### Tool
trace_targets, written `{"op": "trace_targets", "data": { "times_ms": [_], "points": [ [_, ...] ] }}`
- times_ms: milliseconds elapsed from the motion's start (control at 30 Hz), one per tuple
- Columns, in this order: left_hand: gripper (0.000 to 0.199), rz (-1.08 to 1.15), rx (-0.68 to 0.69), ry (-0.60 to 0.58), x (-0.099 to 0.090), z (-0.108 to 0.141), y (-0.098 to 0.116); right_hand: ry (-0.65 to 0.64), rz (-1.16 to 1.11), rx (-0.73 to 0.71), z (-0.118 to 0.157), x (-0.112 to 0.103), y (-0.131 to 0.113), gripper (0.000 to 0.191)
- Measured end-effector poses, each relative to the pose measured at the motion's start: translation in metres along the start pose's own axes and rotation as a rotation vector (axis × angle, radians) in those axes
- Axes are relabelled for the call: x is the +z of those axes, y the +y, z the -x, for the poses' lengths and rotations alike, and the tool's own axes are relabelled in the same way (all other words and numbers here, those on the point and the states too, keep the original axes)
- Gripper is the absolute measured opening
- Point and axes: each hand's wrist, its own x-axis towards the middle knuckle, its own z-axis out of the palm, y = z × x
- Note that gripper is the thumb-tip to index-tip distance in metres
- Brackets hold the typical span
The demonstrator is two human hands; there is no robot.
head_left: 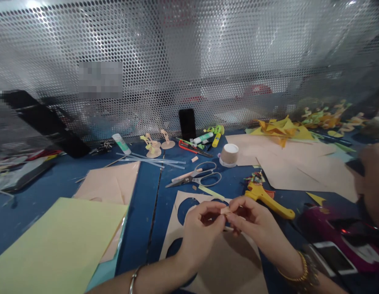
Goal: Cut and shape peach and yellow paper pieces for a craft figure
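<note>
My left hand [201, 228] and my right hand [253, 222] meet in front of me, fingertips pinched on a small piece of pale peach paper [225, 210]. Its lower part is hidden by my fingers. Beneath my hands lies a peach sheet [232, 265] with round holes cut along its left side. Beyond the fingers lie grey-handled scissors [195, 176], their blades resting by a narrow peach strip. To the right of my right hand is a yellow-handled glue gun [265, 198].
Stacked yellow and peach sheets [63, 237] lie at left. Behind are clear glue sticks [152, 160], small paper figures [152, 147], a tape roll [229, 155] and an upright black phone [187, 123]. Peach sheets [287, 157], a white phone [334, 257] and another person's blurred hand [373, 175] are at right.
</note>
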Motion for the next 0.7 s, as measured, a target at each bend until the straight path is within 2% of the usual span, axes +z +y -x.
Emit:
{"op": "trace_targets", "data": {
  "times_ms": [200,700],
  "points": [
    [0.012,0.041,-0.032,0.026,0.0009,-0.0023,0.0019,-0.005,0.027,0.010,0.0011,0.0007,-0.0032,0.028],
    [0.015,0.017,0.036,-0.012,0.0013,0.0020,0.0000,0.062,0.085,-0.052,-0.0003,0.0001,-0.0005,0.024]
  ]
}}
